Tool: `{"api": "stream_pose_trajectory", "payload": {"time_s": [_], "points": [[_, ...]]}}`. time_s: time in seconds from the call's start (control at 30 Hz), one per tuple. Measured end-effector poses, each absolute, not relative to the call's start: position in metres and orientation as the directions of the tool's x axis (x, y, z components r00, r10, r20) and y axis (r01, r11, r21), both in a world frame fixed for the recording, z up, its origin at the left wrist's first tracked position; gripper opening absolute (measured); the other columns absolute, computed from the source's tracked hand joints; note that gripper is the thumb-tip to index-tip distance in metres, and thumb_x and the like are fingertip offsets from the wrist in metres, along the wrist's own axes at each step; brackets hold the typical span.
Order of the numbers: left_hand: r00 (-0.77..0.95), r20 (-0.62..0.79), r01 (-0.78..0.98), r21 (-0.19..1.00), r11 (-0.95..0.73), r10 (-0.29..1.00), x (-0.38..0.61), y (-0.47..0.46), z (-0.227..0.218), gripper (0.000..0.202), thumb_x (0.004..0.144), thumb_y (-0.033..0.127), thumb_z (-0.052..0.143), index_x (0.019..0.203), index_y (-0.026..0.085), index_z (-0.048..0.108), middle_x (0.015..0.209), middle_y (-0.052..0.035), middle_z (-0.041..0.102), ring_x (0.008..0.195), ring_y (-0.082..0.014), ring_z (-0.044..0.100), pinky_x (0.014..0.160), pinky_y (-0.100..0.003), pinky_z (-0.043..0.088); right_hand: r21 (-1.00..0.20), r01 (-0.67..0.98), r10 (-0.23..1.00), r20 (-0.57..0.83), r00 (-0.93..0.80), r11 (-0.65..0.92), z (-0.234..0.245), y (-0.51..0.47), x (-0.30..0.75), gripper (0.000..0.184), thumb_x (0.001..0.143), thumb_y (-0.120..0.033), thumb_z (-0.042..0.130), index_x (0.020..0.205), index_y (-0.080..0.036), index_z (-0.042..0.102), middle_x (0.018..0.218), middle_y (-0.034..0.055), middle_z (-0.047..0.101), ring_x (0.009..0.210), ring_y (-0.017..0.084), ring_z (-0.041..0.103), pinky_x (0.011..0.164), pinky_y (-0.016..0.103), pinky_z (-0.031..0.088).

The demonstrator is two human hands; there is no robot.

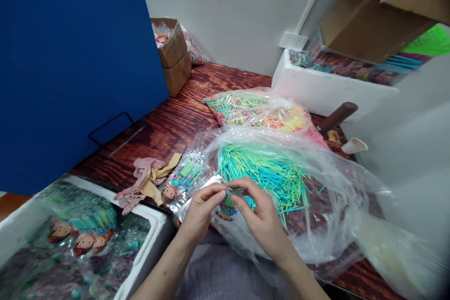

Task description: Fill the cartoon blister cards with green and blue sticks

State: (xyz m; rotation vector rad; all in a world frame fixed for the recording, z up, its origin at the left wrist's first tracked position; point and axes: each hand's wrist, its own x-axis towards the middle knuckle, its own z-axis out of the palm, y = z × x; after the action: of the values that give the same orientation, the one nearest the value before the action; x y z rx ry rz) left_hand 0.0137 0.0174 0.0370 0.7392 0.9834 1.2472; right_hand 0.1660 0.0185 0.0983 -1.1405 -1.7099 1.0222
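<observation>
Both hands meet at the table's near edge over a small clear printed packet [225,202] with green and blue sticks in it. My left hand [201,211] pinches the packet's top from the left. My right hand [262,218] pinches it from the right, fingers closed on its opening. Just behind lies a big open clear plastic bag [316,183] with a loose heap of teal and green sticks [262,171]. A filled packet [184,179] lies to the left of the hands.
A second bag of mixed coloured sticks [256,110] lies further back. White foam boxes with packets stand at the near left [154,218] and far right [316,89]. Pink and tan gloves [146,180] lie left. A blue panel [70,56], cardboard boxes [172,49] and a paper cup [354,145] surround.
</observation>
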Motion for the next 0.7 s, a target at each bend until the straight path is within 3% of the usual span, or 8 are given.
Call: {"api": "stream_pose_trajectory", "payload": {"time_s": [0.33, 0.5, 0.6, 0.7], "points": [[-0.076, -0.236, -0.412, 0.892, 0.185, 0.969, -0.004, 0.014, 0.037, 0.019, 0.073, 0.034, 0.078, 0.085, 0.018, 0.077, 0.084, -0.0032, 0.071, 0.079, -0.0155, 0.061, 0.074, -0.024, 0.048, -0.909, 0.281, 0.927, 0.221, -0.304, 0.309, 0.082, 0.011, 0.152, 0.035, 0.096, -0.022, 0.053, 0.127, -0.034, 0.06, 0.124, 0.0038, 0.062, 0.118, 0.022, 0.054, 0.103, 0.038, 0.04], [-0.101, -0.156, -0.293, 0.948, 0.121, 0.982, -0.017, 0.012, 0.045, 0.016, 0.078, 0.034, 0.073, 0.087, 0.022, 0.077, 0.089, -0.0032, 0.071, 0.083, -0.017, 0.062, 0.074, -0.024, 0.049, -0.934, 0.225, 0.955, 0.243, -0.168, 0.277, 0.08, 0.0, 0.144, 0.036, 0.095, -0.022, 0.052, 0.129, -0.033, 0.056, 0.129, 0.0053, 0.059, 0.12, 0.024, 0.053, 0.104, 0.04, 0.041], [-0.103, -0.047, -0.156, 0.987, 0.031, 0.994, -0.023, 0.011, 0.051, 0.013, 0.079, 0.032, 0.073, 0.085, 0.022, 0.078, 0.093, -0.0043, 0.072, 0.093, -0.0203, 0.063, 0.085, -0.027, 0.049, -0.942, 0.198, 0.942, 0.216, -0.258, 0.271, 0.089, 0.0, 0.14, 0.033, 0.094, -0.022, 0.055, 0.125, -0.033, 0.059, 0.125, 0.0046, 0.06, 0.117, 0.023, 0.054, 0.103, 0.039, 0.041], [-0.107, -0.028, -0.082, 0.996, 0.019, 0.994, -0.032, 0.012, 0.055, 0.013, 0.079, 0.033, 0.072, 0.086, 0.023, 0.077, 0.093, -0.0048, 0.073, 0.092, -0.0216, 0.064, 0.084, -0.029, 0.049, -0.964, 0.126, 0.912, 0.172, -0.372, 0.233, 0.092, 0.009, 0.142, 0.034, 0.093, -0.024, 0.059, 0.125, -0.033, 0.059, 0.124, 0.0033, 0.062, 0.115, 0.021, 0.056, 0.099, 0.036, 0.044]]}}
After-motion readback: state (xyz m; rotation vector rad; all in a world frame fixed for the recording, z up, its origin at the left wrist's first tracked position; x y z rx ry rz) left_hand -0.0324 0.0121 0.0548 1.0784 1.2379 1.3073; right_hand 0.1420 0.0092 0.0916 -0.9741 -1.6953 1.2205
